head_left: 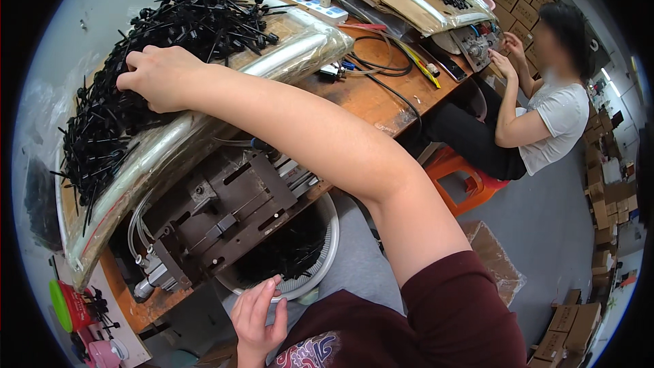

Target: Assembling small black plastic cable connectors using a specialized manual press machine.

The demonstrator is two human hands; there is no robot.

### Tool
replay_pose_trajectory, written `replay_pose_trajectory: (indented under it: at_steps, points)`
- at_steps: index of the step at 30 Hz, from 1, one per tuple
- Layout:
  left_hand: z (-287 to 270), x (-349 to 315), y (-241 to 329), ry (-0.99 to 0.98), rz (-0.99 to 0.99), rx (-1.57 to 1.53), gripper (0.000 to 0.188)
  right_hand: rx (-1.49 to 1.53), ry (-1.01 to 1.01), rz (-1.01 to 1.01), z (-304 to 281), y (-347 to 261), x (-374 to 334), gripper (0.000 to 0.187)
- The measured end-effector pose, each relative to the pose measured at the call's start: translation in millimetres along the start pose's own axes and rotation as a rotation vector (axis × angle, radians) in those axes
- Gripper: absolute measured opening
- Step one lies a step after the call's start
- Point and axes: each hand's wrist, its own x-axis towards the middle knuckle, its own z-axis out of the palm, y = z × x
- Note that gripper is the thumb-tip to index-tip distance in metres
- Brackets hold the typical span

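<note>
A large heap of small black plastic parts with thin stems (197, 17) covers a slanted cardboard tray whose edge is wrapped in clear film (146, 163). My right arm stretches across to the heap, and my right hand (160, 78) rests on it with fingers curled down among the parts. Whatever the fingertips pinch is hidden. My left hand (255, 320) is low in front of my body, near the rim of a white tub (330, 232), with its thumb and fingers apart and nothing in it. Between the tray and the tub sits a dark metal fixture (228, 204) with slots and air fittings.
Black parts (286, 252) fill the tub under the fixture. On the wooden bench (368, 99) lie black cables (381, 61), a power strip (320, 8) and a phone (449, 67). A co-worker (545, 95) sits on an orange stool (453, 177) at another machine (477, 48).
</note>
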Motion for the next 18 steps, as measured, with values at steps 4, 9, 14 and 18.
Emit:
replay_pose_trajectory:
  at_steps: [4, 9, 14, 18]
  points:
    - [2, 1, 0, -0.029, 0.010, 0.038, 0.057, 0.198, -0.002, 0.101, -5, -4, -2, 0.050]
    - [4, 1, -1, -0.041, 0.007, 0.033, 0.056, -0.003, 0.048, 0.036, -4, -11, -9, 0.031]
    - [6, 1, -2, -0.048, 0.011, 0.031, 0.056, -0.070, 0.129, -0.003, -1, -15, -10, 0.012]
    - [9, 0, 2, -0.012, -0.032, 0.011, 0.051, -0.106, 0.097, -0.014, -3, -16, -12, 0.012]
